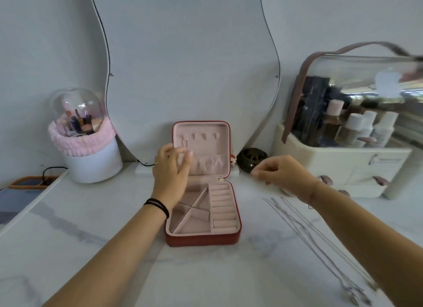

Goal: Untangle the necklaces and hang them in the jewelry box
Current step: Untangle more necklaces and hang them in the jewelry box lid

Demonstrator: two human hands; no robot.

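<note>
Mid-frame, our left hand (172,169) pinches a chain (186,143) at the jewelry box (203,240). Our right hand (282,173) is curled, hold unclear; necklaces (309,234) lie lower right.

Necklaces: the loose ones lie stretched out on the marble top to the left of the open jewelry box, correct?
Not quite. The head view shows the loose necklaces stretched out on the marble top to the right of the open jewelry box, not to its left.

Open countertop (103,226) left of jewelry box (201,239); necklaces (305,232) across the right.
</note>
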